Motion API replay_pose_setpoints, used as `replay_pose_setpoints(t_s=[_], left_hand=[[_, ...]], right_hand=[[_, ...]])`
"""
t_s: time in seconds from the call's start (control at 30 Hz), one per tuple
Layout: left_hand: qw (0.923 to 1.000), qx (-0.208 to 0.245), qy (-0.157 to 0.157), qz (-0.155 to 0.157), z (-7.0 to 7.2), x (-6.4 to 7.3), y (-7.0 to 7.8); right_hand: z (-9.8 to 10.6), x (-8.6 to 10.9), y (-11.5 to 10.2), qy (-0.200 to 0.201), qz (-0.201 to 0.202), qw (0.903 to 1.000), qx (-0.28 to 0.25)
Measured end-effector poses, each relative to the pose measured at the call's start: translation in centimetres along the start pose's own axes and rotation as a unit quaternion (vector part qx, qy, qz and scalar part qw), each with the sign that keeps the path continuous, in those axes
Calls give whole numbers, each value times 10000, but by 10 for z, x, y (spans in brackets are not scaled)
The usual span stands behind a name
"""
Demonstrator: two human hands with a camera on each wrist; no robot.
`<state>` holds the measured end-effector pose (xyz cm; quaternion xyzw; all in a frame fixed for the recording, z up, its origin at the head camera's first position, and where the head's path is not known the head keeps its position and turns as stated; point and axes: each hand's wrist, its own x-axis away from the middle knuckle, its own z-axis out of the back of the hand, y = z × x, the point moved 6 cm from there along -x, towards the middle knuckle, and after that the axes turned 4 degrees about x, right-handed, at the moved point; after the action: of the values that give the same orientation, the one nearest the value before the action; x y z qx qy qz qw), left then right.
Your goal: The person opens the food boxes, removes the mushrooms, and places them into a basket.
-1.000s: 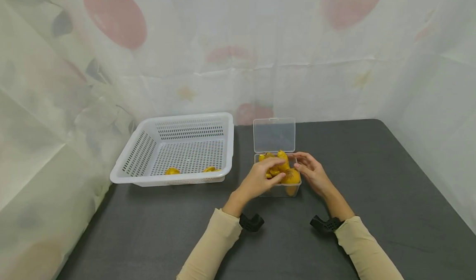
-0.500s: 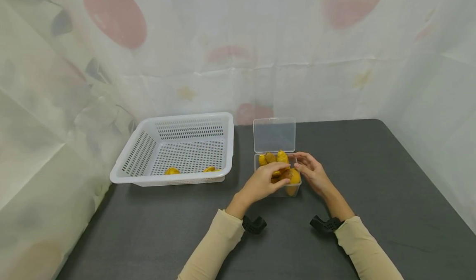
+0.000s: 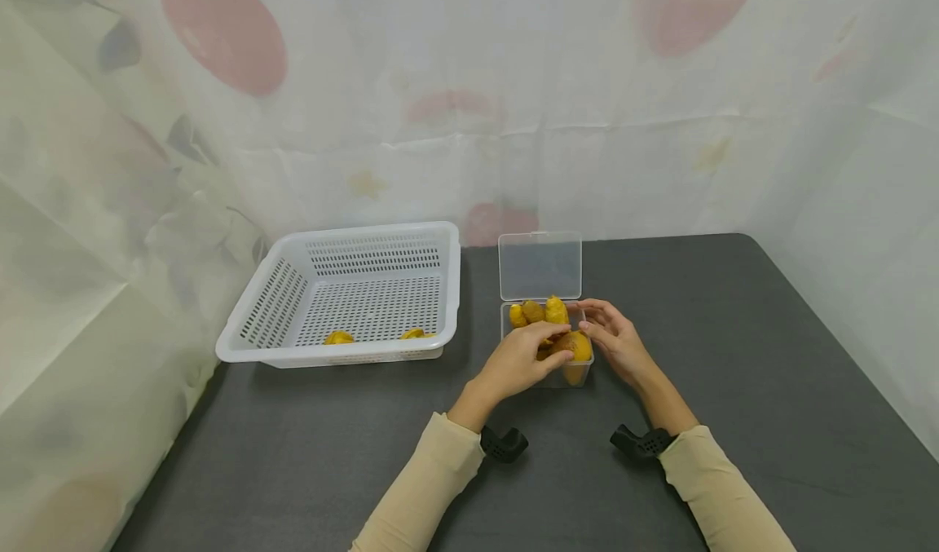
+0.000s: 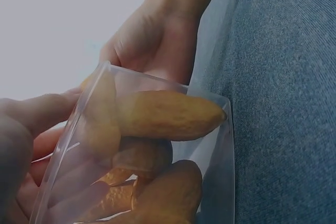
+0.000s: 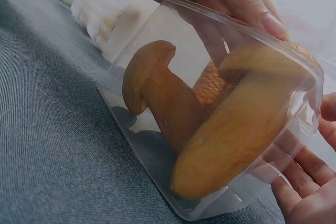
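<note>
A clear plastic box [image 3: 546,379] holds several yellow-brown mushrooms, its lid [image 3: 540,265] raised at the back. My left hand [image 3: 509,362] reaches over the box from the left. Its fingers and thumb curve about a mushroom [image 3: 577,343] at the front right, partly hiding it and others. Seen from the right wrist, a long-stemmed mushroom [image 5: 236,129] leans against the wall beneath that thumb. My right hand [image 3: 619,346] holds the box at its right side, thumb by the rim and fingers towards the back. In the left wrist view, its palm [image 4: 176,51] lies behind the box wall.
To the left of the box stands a white perforated basket [image 3: 337,355] with two yellow pieces visible near its front wall. Both stand on a dark grey table [image 3: 719,324]. A patterned curtain [image 3: 367,128] hangs behind the table's far edge.
My left hand has shifted slightly right and lower over the box, uncovering the mushrooms at the back left. My right hand stays at the box's right side.
</note>
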<state>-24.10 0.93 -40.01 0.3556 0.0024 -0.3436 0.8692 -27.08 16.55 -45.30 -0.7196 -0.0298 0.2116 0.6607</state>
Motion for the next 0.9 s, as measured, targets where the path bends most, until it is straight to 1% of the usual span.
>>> replay_pose_setpoints(t_s=[0.2,0.33,0.4,0.57,0.67,0.73,0.9], left_hand=[[9998,77,175,30,1,-1,1],[9996,163,209,40,1,-1,1],[9997,132,223,15,2,-1,1],[9995,232,218,-29,2,0,1],[9987,451,217,-56,3,0,0],[9974,661,281,-72,5,-1,-1],[9913,1234,451,-38,10,-1,-4]], right_hand=[[0,-1,1,-5,18,10000,-19],[-1,-1,0,-12,47,10000,-31],[-1,-1,0,-13,64,10000,-32],[-2,0,-1,-52,143,9999,-66],[-2,0,-2,-101,220,9996,-110],[-2,0,-3,-136,287,9994,-147],[-2,0,-3,-190,356,9989,-235]])
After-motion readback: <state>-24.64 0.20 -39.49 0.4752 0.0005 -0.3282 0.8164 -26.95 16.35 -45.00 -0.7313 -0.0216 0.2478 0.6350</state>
